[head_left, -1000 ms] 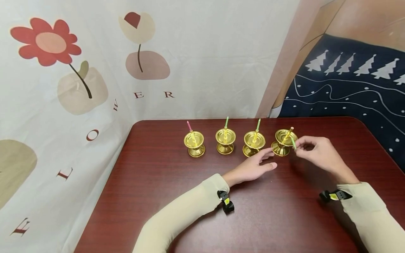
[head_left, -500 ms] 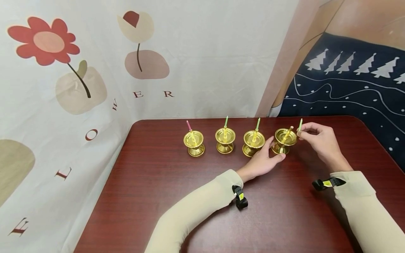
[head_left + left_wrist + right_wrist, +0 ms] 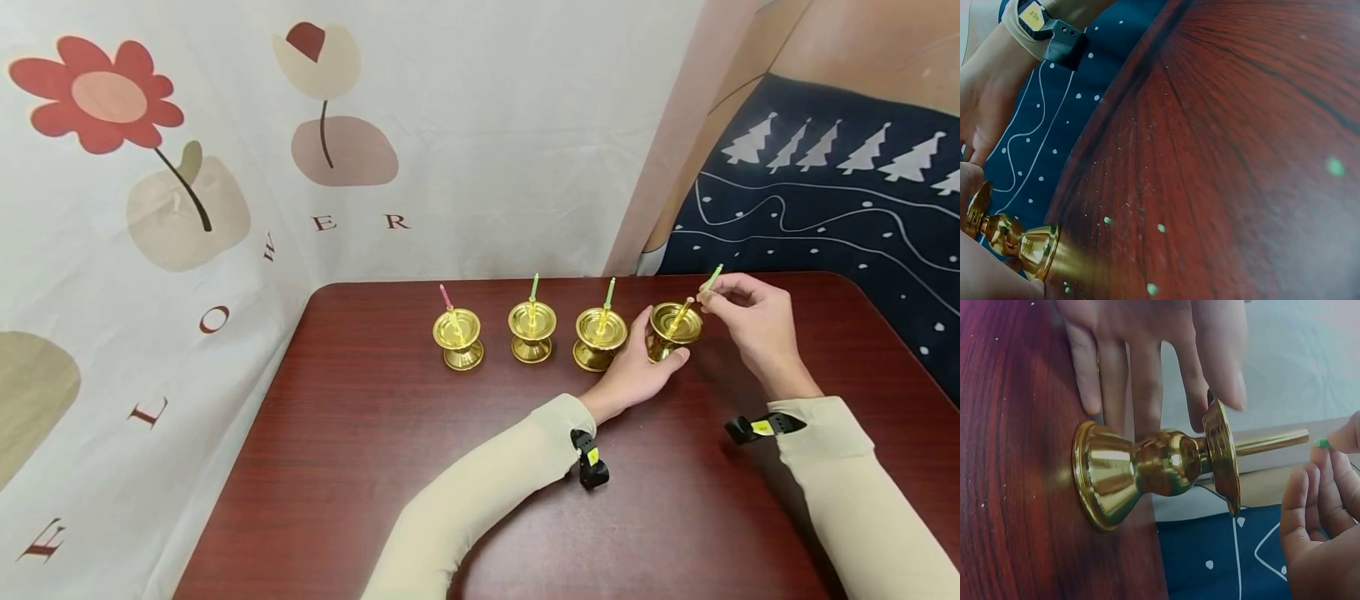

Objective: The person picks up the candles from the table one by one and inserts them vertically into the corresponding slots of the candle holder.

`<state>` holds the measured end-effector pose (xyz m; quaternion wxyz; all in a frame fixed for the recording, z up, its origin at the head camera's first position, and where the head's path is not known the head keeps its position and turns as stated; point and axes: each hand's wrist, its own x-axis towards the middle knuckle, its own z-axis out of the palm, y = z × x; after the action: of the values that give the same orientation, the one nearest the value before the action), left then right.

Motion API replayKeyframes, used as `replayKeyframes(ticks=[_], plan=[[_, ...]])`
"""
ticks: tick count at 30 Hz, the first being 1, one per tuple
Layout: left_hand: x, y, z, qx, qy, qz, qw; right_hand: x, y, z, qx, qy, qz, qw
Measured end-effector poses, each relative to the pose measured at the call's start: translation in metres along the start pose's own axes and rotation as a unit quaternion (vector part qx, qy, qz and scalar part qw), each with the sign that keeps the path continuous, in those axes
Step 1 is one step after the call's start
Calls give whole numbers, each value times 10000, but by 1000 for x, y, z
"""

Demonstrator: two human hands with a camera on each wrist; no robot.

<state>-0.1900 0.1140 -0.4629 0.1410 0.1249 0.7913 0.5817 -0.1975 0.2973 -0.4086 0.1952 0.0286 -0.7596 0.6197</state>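
Note:
My right hand [image 3: 757, 329] pinches a thin green candle [image 3: 714, 277] between thumb and fingertips. In the right wrist view, the candle's green end [image 3: 1321, 443] is a small gap from the tip of the upright tube [image 3: 1272, 443] on a brass candle holder [image 3: 1110, 469]. This holder [image 3: 676, 323] stands rightmost in the row. My left hand [image 3: 633, 375] is spread around its left and near sides. Its fingers [image 3: 1147, 387] look straight beside the stem, and its thumb lies by the dish rim; whether they touch cannot be told.
Left of that holder stand brass holders with a green candle [image 3: 610, 293], another green candle [image 3: 535, 287] and a pink candle [image 3: 446, 297]. They share a dark red wooden table [image 3: 360, 450], with printed cloth [image 3: 480, 167] behind. Pale green specks [image 3: 1152, 289] show on the tabletop.
My right hand has raised the green candle from beside the rightmost holder to near its tube top, tilting it. My left hand has moved right, around the holder.

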Motion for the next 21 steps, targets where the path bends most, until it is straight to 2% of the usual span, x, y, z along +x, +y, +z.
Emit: replayKeyframes(ticks=[4,12,21], plan=[[2,2,2,-162,47,-124,9998,1,-2,1,-71,-32,-32,10000],[4,1,4,-372,59,87,9993,-1,-3,4,-199,-147,-85,9997],[4,-1,4,-363,87,105,9992,-1,-1,7,-579,-153,-64,9982]])
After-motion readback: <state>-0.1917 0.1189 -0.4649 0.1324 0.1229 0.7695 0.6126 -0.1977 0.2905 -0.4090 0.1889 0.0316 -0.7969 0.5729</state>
